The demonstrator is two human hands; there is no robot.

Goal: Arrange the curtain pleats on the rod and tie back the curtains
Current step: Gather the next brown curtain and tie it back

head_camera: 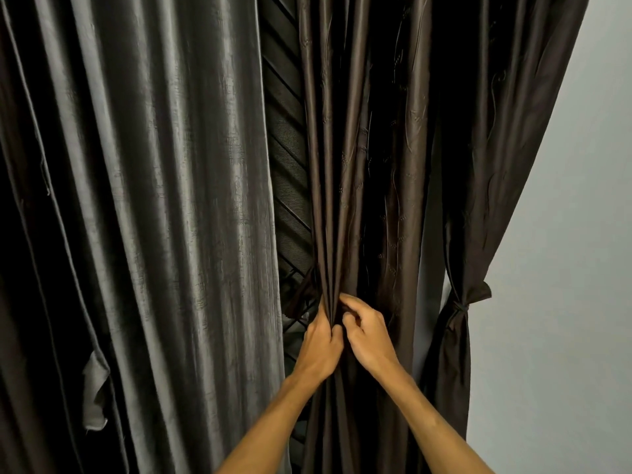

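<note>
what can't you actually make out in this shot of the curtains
- Rod and pleat tops: head view, cut off by the top edge.
- Fingertips of the left hand: head view, buried in the brown curtain folds it grips.
- Whatever the right hand pinches, fold or tie: head view, hidden by its curled fingers.
- Beyond the window grille: head view, too dark.

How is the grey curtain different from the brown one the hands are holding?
The grey curtain is pale and shiny; the brown curtain is darker. The grey curtain hangs loose with no hand on it; the brown curtain is bunched together by the left hand and right hand. Both hang in long folds.
</note>
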